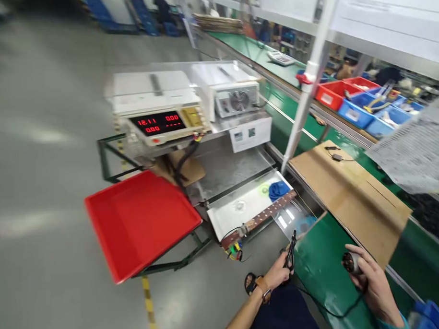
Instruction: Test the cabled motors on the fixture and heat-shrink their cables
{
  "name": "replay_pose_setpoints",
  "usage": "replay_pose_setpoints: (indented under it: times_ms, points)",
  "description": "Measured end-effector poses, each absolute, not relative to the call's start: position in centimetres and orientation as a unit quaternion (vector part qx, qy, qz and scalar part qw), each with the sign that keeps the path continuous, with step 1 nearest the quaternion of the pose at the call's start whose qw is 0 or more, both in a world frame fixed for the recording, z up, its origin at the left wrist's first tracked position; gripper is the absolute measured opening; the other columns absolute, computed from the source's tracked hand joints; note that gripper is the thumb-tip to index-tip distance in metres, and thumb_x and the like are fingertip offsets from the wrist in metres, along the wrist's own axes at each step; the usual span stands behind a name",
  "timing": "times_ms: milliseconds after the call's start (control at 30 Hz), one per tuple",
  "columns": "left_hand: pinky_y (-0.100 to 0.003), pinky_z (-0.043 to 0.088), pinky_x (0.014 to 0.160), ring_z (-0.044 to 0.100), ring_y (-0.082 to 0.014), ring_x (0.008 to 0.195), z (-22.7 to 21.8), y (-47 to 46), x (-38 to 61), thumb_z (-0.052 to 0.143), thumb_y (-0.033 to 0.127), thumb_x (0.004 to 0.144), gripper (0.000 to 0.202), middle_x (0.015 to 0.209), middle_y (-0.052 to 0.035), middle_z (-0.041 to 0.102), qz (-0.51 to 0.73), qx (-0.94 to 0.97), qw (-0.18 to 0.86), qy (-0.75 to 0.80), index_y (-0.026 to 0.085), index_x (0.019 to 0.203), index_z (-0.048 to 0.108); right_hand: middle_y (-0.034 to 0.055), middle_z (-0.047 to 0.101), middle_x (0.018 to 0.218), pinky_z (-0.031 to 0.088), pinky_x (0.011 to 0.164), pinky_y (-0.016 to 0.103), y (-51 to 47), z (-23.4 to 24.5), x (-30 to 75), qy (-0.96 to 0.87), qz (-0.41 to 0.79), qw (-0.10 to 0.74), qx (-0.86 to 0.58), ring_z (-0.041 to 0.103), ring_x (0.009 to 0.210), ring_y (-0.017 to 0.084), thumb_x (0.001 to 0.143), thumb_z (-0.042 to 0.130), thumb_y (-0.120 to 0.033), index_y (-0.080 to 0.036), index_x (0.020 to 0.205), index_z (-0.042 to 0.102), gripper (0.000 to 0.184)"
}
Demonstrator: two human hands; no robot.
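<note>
My left hand (279, 273) is closed around a looped black cable (291, 252), which stands up above the fingers. My right hand (377, 284) grips a grey cylindrical connector (353, 263), its dark round face turned left, over the green work surface (326, 266). A black cord (338, 316) hangs from the right hand and sags towards the left one. To the left of my hands, a brown perforated strip (268, 213) lies along a white tray (235, 202). Coloured wires (235, 250) come off the strip's near end.
A red tray (142, 220) rests on a dark metal frame at the left. Behind stand a meter with red digits (156, 123) and a white instrument box (235, 94). Cardboard (350, 198) lies on the right bench, below blue bins (356, 112). A white post (303, 94) rises between.
</note>
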State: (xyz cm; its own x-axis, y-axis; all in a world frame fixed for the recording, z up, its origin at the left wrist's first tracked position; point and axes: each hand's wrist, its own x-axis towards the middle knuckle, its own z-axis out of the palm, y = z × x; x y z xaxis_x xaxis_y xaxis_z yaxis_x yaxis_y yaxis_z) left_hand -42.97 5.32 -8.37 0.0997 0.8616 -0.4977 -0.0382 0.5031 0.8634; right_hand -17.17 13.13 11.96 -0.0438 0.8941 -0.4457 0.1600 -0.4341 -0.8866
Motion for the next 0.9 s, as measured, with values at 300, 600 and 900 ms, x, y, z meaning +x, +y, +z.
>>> replay_pose_setpoints:
  times_ms: [300,600,900]
  points:
    - [-0.031,0.050,0.063,0.063,-0.0171,0.059,-4.0,-3.3,-53.6,0.046,0.091,0.084,0.075,0.066,-0.0087,0.072,0.576,0.084,0.544,0.603,0.019,0.072,0.065,0.0102,0.073,0.103,0.052,0.077,0.032,26.6,-1.7,-49.0,-0.815,0.409,0.047,-0.407,0.067,0.086,0.022,0.084,0.067,-0.043,-0.017,0.109,0.064,0.035]
    - [-0.037,0.058,0.075,0.073,-0.0236,0.082,-7.5,-1.5,-52.9,0.070,0.078,0.072,0.075,0.085,-0.0067,0.076,0.638,-0.065,0.471,0.605,0.023,0.123,0.063,0.0130,0.067,0.122,0.043,0.087,0.026,27.9,-13.0,-64.2,-0.896,0.283,-0.162,-0.302,0.066,0.103,0.022,0.090,0.063,-0.015,-0.015,0.123,0.060,0.032]
    - [-0.030,0.052,0.063,0.066,-0.0168,0.058,-12.2,3.8,-53.1,0.051,0.097,0.072,0.077,0.054,0.0048,0.054,0.566,-0.178,0.431,0.679,0.021,0.080,0.058,0.0175,0.058,0.141,0.043,0.096,0.030,28.7,-16.6,-66.6,-0.923,0.230,-0.254,-0.177,0.061,0.116,0.023,0.092,0.048,-0.003,-0.012,0.127,0.066,0.040]
